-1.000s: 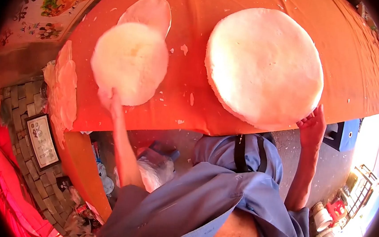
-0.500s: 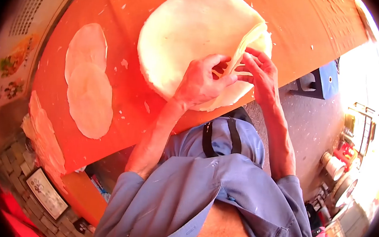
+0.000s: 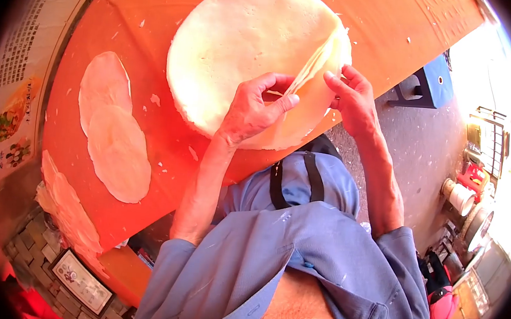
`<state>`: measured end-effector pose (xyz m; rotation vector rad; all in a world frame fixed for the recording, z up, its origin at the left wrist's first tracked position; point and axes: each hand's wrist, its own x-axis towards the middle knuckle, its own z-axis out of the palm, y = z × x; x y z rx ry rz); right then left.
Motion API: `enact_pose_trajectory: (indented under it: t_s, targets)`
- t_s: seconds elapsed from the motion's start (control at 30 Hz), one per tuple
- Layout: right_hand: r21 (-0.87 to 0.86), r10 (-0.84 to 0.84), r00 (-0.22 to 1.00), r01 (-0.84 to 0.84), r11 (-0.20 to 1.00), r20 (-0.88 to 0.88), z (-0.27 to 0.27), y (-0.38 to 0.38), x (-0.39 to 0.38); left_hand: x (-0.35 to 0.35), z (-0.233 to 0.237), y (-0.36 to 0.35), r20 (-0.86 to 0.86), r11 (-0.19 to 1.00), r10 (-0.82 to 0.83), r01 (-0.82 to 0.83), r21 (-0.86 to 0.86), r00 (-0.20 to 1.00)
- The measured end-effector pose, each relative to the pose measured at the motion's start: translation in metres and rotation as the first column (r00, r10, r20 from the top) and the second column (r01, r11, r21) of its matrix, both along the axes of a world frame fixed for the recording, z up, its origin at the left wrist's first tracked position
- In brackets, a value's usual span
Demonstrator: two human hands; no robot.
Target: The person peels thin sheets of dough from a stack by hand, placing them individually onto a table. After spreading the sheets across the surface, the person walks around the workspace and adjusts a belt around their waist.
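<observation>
A thick stack of thin, pale round flatbreads [image 3: 240,44] lies on an orange-covered table [image 3: 383,55]. Along its right side, several layered edges [image 3: 316,62] are lifted and folded back toward the left. My left hand [image 3: 256,108] pinches the near end of these lifted layers between thumb and fingers. At the right rim of the stack is my right hand [image 3: 355,101], its thumb apart from the bent fingers, with the fingertips close to the edge of the lower sheets.
Two overlapping oval flatbreads [image 3: 118,152] lie to the left. More thin sheets [image 3: 71,208] hang at the table's left edge. A blue stool [image 3: 434,83] stands on the floor at right, beyond white buckets [image 3: 459,196]. A framed picture [image 3: 81,281] is at lower left.
My hands have moved apart: the left shifted left with the lifted layers, and the right drew away from them to the rim. The view has shifted slightly.
</observation>
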<state>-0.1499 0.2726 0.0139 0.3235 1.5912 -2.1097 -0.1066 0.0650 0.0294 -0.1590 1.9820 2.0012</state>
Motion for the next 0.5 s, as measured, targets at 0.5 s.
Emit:
enact_pose_trajectory:
  t_s: [0.5]
  targets:
    - [0.471, 0.083, 0.987, -0.008, 0.882, -0.14, -0.009, 0.008, 0.007, -0.015, -0.005, -0.007, -0.399, 0.858, 0.005, -0.209, -0.469, 0.917]
